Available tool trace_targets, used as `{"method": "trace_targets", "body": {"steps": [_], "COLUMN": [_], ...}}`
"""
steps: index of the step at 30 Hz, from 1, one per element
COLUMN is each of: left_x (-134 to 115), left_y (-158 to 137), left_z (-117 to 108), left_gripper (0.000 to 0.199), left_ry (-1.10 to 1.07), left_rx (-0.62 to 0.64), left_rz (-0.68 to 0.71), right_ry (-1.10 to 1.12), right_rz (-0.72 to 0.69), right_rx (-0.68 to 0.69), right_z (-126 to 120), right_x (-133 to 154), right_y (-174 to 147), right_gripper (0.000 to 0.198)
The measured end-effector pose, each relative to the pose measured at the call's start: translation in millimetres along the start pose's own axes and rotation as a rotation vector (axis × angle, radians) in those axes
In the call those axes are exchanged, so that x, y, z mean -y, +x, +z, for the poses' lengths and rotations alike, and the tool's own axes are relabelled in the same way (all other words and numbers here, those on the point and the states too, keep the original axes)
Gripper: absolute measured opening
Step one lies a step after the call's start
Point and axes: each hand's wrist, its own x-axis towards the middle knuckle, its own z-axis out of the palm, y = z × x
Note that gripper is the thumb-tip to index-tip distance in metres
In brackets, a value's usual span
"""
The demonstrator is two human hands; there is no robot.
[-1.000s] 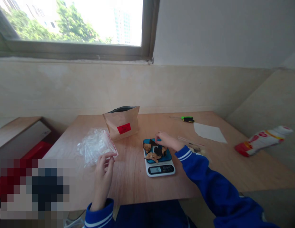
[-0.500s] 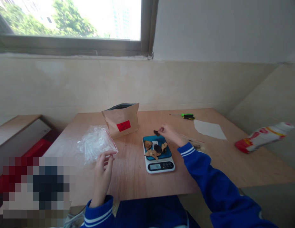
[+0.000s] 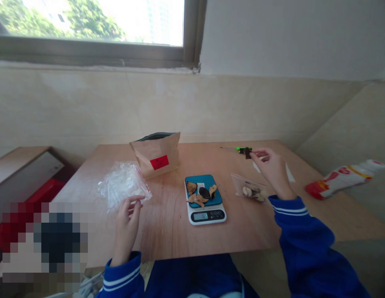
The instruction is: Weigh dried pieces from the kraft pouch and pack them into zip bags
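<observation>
Head view, counts: one kitchen scale (image 3: 205, 207) with about four dried pieces (image 3: 201, 194) on its blue plate; one dark piece (image 3: 247, 152); one small clear bag (image 3: 249, 191) with pale pieces in it; one brown paper pouch (image 3: 157, 156) with a red label; one heap of empty clear bags (image 3: 122, 185).
Right hand (image 3: 271, 170): raised over the far right of the surface (image 3: 167, 231), thumb and forefinger pinched on the dark piece, above the small clear bag and just beside it.
Left hand (image 3: 126, 225): held upright near the front edge, fingers loosely curled, tips at the rim of the heap of empty bags; gripping nothing that I can tell.
Change: half a second ago the right hand held the dark piece just behind the scale; it has swung right, baring the small bag. The left hand has barely moved.
Around: a green-handled screwdriver (image 3: 240, 149) and a white sheet (image 3: 288, 173) behind the right hand, partly hidden by it; a red-and-white packet (image 3: 344, 178) on the ledge at right.
</observation>
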Motion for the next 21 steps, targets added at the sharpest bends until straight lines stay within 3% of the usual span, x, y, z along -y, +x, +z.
{"method": "trace_targets", "body": {"steps": [7,21], "left_x": [-0.3,8.8], "left_y": [1.3,2.5], "left_z": [-8.5,-9.4], "left_gripper": [0.032,0.031], "left_ry": [0.054,0.061], "left_rx": [-0.044,-0.063], "left_rz": [0.003,0.011], "right_ry": [0.041,0.05], "right_rz": [-0.005,-0.051], "right_rx": [0.077,0.179], "right_z": [5.2,14.7], "right_x": [12.0,1.6], "right_y": [-7.7,-13.1], "right_gripper": [0.029,0.025]}}
